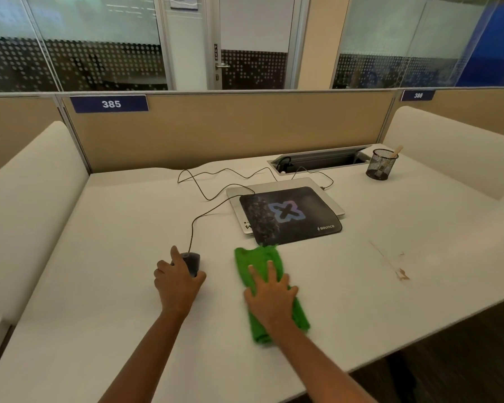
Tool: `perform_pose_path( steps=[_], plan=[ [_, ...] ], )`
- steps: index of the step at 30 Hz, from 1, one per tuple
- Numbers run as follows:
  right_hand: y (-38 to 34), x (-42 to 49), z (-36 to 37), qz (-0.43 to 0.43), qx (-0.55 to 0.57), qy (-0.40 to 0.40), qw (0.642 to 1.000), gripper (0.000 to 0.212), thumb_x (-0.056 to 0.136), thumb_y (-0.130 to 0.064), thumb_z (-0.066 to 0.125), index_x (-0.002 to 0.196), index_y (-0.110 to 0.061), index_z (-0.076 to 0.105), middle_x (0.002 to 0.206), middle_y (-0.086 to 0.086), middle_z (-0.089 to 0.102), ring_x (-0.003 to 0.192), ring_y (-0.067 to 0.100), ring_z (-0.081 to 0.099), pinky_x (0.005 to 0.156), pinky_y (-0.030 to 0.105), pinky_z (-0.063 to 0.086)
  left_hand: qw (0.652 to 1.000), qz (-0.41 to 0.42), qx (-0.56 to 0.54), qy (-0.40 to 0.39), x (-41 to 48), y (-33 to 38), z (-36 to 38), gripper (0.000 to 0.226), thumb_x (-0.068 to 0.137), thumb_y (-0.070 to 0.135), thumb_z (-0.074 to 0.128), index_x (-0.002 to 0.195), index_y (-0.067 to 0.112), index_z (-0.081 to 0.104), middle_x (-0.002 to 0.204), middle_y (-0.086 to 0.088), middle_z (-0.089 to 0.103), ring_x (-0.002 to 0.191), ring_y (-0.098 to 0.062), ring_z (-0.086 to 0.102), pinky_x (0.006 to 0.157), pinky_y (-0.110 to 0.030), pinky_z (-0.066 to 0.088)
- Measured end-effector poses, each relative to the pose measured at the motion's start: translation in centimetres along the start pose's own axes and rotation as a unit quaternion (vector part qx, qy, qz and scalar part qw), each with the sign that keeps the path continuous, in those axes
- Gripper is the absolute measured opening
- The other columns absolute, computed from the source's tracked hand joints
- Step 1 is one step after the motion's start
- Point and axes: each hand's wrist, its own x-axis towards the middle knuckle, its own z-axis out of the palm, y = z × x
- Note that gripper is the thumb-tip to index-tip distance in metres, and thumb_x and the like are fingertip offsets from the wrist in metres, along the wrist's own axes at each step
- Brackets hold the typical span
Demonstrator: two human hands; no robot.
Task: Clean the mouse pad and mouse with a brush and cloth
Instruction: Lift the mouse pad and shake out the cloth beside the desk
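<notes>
Head view: desk (pixel 128 257); closed laptop (pixel 274 186) mid-desk w/ mouse pad (pixel 303 216) on top. Green cloth (pixel 253 260) in front, R hand (pixel 269 298) flat on it, fingers spread. L hand (pixel 176 282) curled round mouse (pixel 193 261), left of cloth. Brush (pixel 395 152) in mesh cup (pixel 380 168).

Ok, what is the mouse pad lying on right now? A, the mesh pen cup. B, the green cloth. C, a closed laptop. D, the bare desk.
C: the mouse pad lies on top of a closed silver laptop, whose lid shows behind the pad and along its left side.
</notes>
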Motion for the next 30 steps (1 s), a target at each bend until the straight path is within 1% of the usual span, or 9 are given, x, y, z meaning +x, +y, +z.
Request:
perform_pose_path(
  steps=[5, 9, 11, 14, 16, 19, 22, 25, 30],
  plan=[
    [9.7, 0.1, -2.0, 0.141, -0.015, 0.015, 0.990, 0.053, 0.092, -0.051, 0.033, 0.142, -0.044, 0.016, 0.155, 0.003, 0.014, 0.127, 0.035, 0.032, 0.101, 0.048, 0.032, 1.000, 0.015, -0.010, -0.013, -0.7, 0.9, 0.4, 0.081, 0.082, 0.033, 0.065, 0.144, 0.005, 0.021, 0.127, -0.027, 0.042, 0.117, -0.040, 0.043, 0.097, -0.043, 0.040],
    [12.5, 0.0, -4.0, 0.204, 0.055, 0.025, 0.977, 0.050, 0.096, -0.044, 0.029, 0.144, -0.039, 0.018, 0.154, 0.006, 0.016, 0.128, 0.037, 0.030, 0.103, 0.049, 0.031, 0.999, 0.027, -0.016, -0.022, -0.8, 1.8, 0.8, 0.082, 0.082, 0.034, 0.065, 0.144, 0.005, 0.020, 0.129, -0.026, 0.041, 0.119, -0.039, 0.043, 0.100, -0.042, 0.039],
    [10.8, -0.3, -4.4, 0.182, 0.066, 0.045, 0.980, 0.049, 0.096, -0.042, 0.030, 0.143, -0.039, 0.020, 0.154, 0.006, 0.017, 0.127, 0.037, 0.031, 0.102, 0.049, 0.032, 0.999, 0.033, -0.020, -0.025, -0.8, 2.2, 1.1, 0.082, 0.082, 0.035, 0.065, 0.144, 0.005, 0.020, 0.130, -0.026, 0.041, 0.120, -0.038, 0.043, 0.100, -0.042, 0.040],
    [6.1, -0.8, -3.8, 0.087, 0.045, 0.052, 0.994, 0.049, 0.094, -0.042, 0.033, 0.142, -0.040, 0.023, 0.154, 0.004, 0.016, 0.125, 0.035, 0.032, 0.098, 0.046, 0.033, 0.999, 0.038, -0.027, -0.026, -0.9, 2.7, 1.5, 0.082, 0.081, 0.034, 0.067, 0.144, 0.006, 0.021, 0.130, -0.026, 0.041, 0.120, -0.038, 0.042, 0.100, -0.042, 0.040],
    [2.5, -1.2, -2.7, 0.014, 0.043, 0.017, 0.999, 0.051, 0.093, -0.043, 0.036, 0.142, -0.039, 0.024, 0.155, 0.004, 0.011, 0.129, 0.036, 0.026, 0.101, 0.049, 0.030, 0.999, 0.035, -0.028, -0.018, -0.9, 2.8, 1.6, 0.082, 0.081, 0.032, 0.067, 0.143, 0.004, 0.022, 0.128, -0.028, 0.041, 0.117, -0.041, 0.042, 0.098, -0.044, 0.039],
    [-1.4, -2.0, -0.7, -0.061, 0.036, -0.059, 0.996, 0.060, 0.089, -0.049, 0.040, 0.143, -0.039, 0.018, 0.157, 0.005, 0.000, 0.139, 0.041, 0.005, 0.107, 0.060, 0.016, 0.999, 0.030, -0.024, -0.007, -0.7, 2.6, 1.8, 0.080, 0.081, 0.032, 0.067, 0.142, 0.002, 0.024, 0.124, -0.030, 0.042, 0.115, -0.042, 0.043, 0.095, -0.046, 0.039],
    [-1.4, -1.8, 0.5, -0.069, 0.039, -0.047, 0.996, 0.066, 0.085, -0.056, 0.039, 0.143, -0.045, 0.009, 0.158, 0.001, -0.003, 0.141, 0.039, 0.001, 0.108, 0.059, 0.012, 0.999, 0.027, -0.026, -0.004, -0.6, 2.4, 2.1, 0.079, 0.081, 0.033, 0.067, 0.141, 0.001, 0.026, 0.123, -0.031, 0.042, 0.113, -0.043, 0.043, 0.093, -0.047, 0.040],
    [0.9, -0.9, 0.8, -0.065, 0.036, -0.004, 0.997, 0.064, 0.084, -0.058, 0.038, 0.141, -0.048, 0.012, 0.157, -0.004, 0.003, 0.140, 0.033, 0.010, 0.107, 0.052, 0.016, 0.999, 0.035, -0.029, -0.009, -0.8, 2.9, 2.7, 0.081, 0.081, 0.033, 0.067, 0.142, 0.001, 0.025, 0.124, -0.030, 0.042, 0.114, -0.041, 0.044, 0.093, -0.044, 0.041],
    [7.0, 1.3, -0.1, 0.012, 0.003, 0.039, 0.999, 0.059, 0.086, -0.057, 0.038, 0.140, -0.050, 0.016, 0.156, -0.006, 0.011, 0.132, 0.029, 0.025, 0.099, 0.044, 0.027, 0.998, 0.052, -0.030, -0.029, -1.3, 4.4, 3.9, 0.081, 0.082, 0.034, 0.065, 0.144, 0.004, 0.022, 0.128, -0.025, 0.040, 0.116, -0.038, 0.043, 0.096, -0.041, 0.041]
  ],
)
